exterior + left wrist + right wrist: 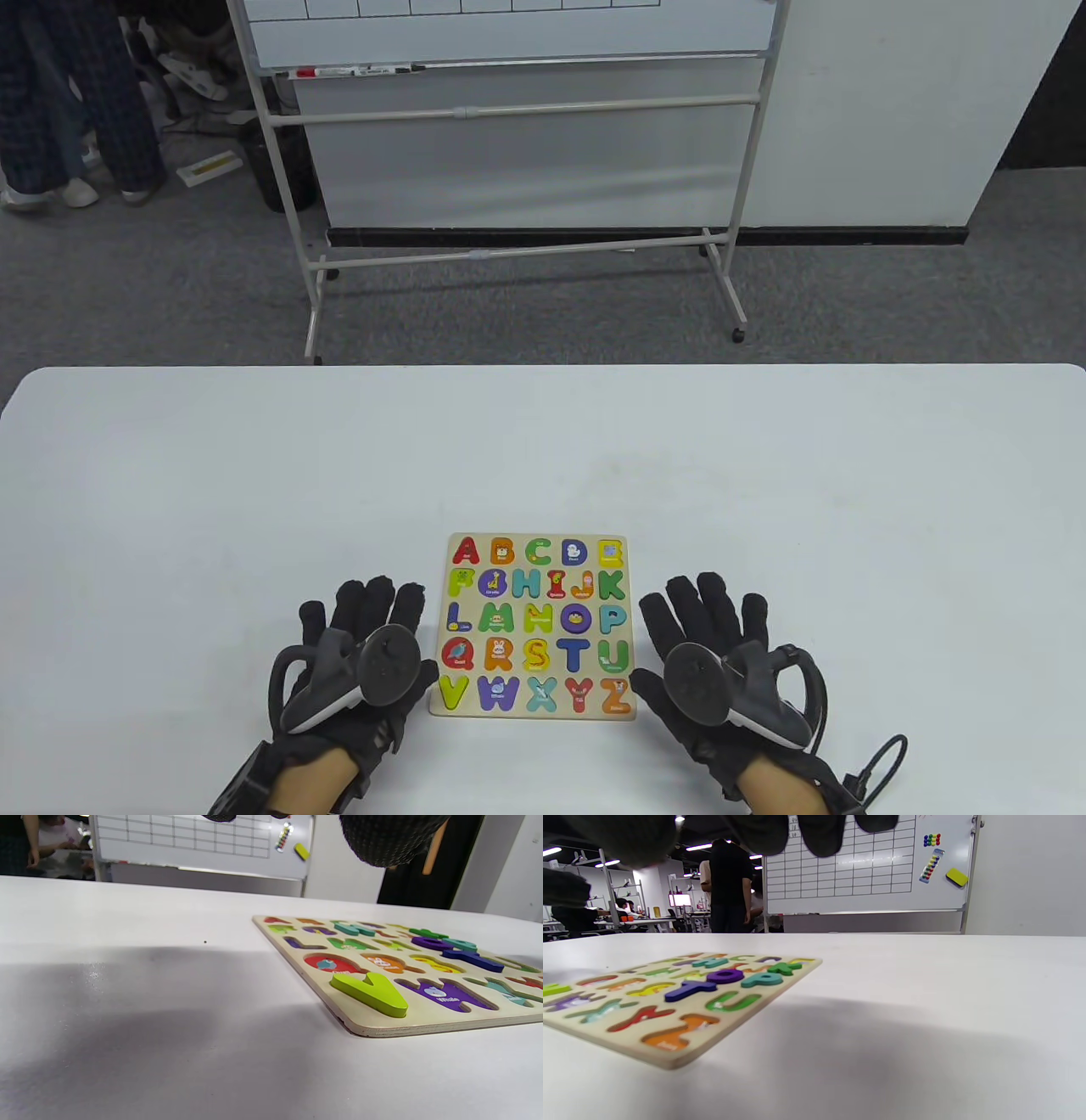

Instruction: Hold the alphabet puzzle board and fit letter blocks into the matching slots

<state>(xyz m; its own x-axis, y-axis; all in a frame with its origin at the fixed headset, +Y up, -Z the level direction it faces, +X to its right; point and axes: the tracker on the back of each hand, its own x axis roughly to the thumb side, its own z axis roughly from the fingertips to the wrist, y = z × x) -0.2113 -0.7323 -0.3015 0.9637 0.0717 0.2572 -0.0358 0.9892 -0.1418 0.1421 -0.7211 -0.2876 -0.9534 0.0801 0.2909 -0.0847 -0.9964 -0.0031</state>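
Left hand: lies palm down on the counter just beside the board's left edge, fingers spread flat, holding nothing; whether a fingertip touches the board cannot be told.
Puzzle board: lies flat on the counter between the two hands, close to the person.
Seated blocks: the wrist views show raised pieces standing proud of the wood, among them the green V at the corner nearest the left hand, and the T, O, P and K on the right hand's side.
Open slots: many recesses show only printed animal pictures, for example W and Z.
Loose blocks: none visible on the counter in any view.
Right hand: lies palm down just beside the board's right edge, fingers spread, holding nothing.
Step in hand: judged as the start; the hands flank the board and no block is taken up.
Next move: likely one hand steadies the board edge while the other finds a loose block; where those blocks lie cannot be told.
Surface: white counter, smooth and matt.
Room: beyond the hands, grey carpet and a wheeled whiteboard; people stand at the far left.
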